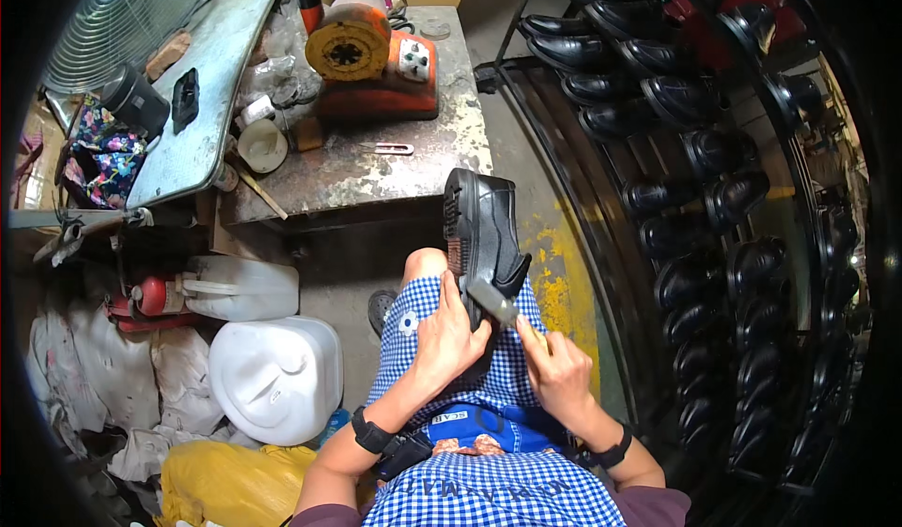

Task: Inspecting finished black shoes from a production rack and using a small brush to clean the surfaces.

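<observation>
A black leather shoe [496, 222] rests on its side over my lap, its ridged sole facing left and its toe pointing away from me. My left hand [446, 339] grips the near end of the shoe, with some fingers stretched along the sole. In my right hand [561, 372] is a hammer [492, 300], held by its light-coloured handle. The hammer's grey metal head lies over the near part of the shoe, close to my left fingertips; whether it touches the shoe is hard to tell. A blue-and-white checked apron [404, 334] covers my lap.
Ahead stands a worn workbench [451, 85] with an orange machine [385, 67], a cup [262, 146] and red thread snips [387, 148]. Racks of black shoes [658, 193] fill the right side. White jugs [276, 377] and a yellow sack [235, 485] sit to the left.
</observation>
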`<state>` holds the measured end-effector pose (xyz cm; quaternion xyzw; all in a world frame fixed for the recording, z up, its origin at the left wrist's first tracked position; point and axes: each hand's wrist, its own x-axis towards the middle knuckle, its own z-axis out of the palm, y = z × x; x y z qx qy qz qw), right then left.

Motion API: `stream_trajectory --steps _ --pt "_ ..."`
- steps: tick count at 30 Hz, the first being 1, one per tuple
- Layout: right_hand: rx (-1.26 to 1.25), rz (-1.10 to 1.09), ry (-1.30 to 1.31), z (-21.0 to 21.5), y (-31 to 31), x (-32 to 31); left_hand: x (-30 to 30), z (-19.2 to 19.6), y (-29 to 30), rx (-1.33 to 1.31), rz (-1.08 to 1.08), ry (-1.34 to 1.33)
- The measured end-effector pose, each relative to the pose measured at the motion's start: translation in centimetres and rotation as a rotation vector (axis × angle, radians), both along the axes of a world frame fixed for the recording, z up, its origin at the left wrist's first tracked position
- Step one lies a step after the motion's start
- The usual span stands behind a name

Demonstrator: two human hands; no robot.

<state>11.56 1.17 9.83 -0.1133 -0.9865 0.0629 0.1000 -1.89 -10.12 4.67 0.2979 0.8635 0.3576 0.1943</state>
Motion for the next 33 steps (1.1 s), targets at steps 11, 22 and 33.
stream_trajectory --steps 11,22,33 --pt "0.028 -0.007 0.019 -0.1 0.5 -1.6 -0.2 0.6 -0.1 -0.021 -0.050 -0.022" --pt "-0.247 -0.063 0.177 -1.7 1.8 -4.6 -0.3 -0.1 -0.4 -0.007 -0.016 0.033" --pt "-1.884 -0.582 0.208 -3.6 0.8 -1.2 -2.1 1.0 -2.9 0.730 0.142 -0.553"
